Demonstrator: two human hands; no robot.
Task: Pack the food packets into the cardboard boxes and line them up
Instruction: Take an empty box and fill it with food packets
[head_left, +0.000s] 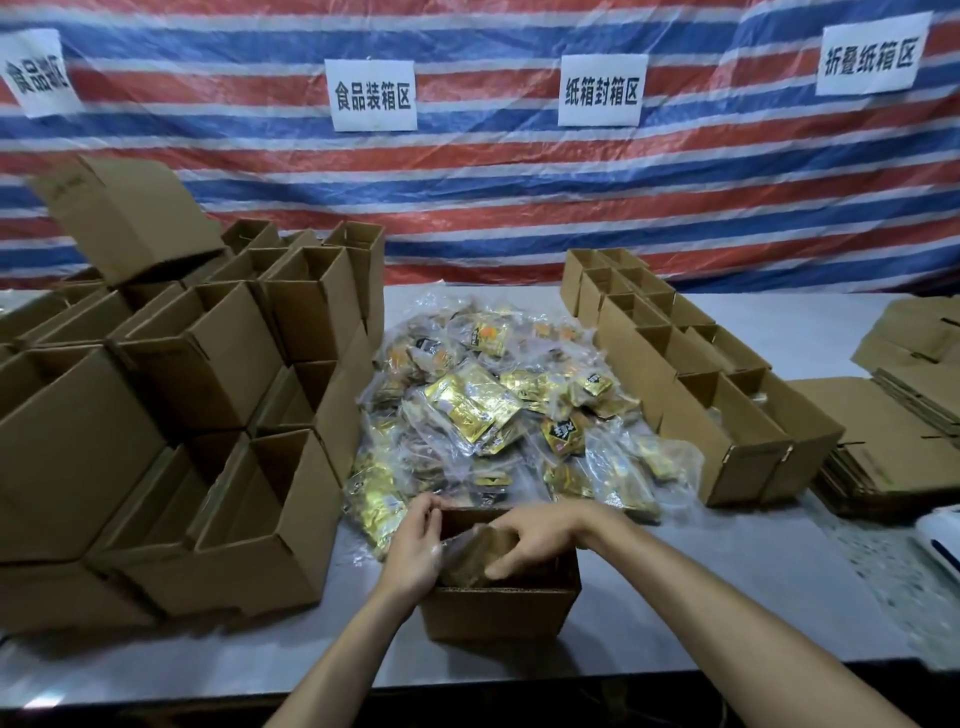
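An open cardboard box (498, 613) stands near the table's front edge. Both hands are at its mouth. My left hand (415, 545) grips the left side of a clear-wrapped food packet (470, 553) that sits partly inside the box. My right hand (535, 535) holds the same packet from the right, fingers curled over its top. Behind the box lies a large heap of gold and clear food packets (498, 405). To the right, a double row of open boxes (691, 364) runs away from me, some holding packets.
A tall stack of open boxes (171, 415) fills the left side of the table. Flattened cardboard (904, 415) is piled at the right, with a white device (940, 535) at the edge. A striped tarp with paper signs hangs behind.
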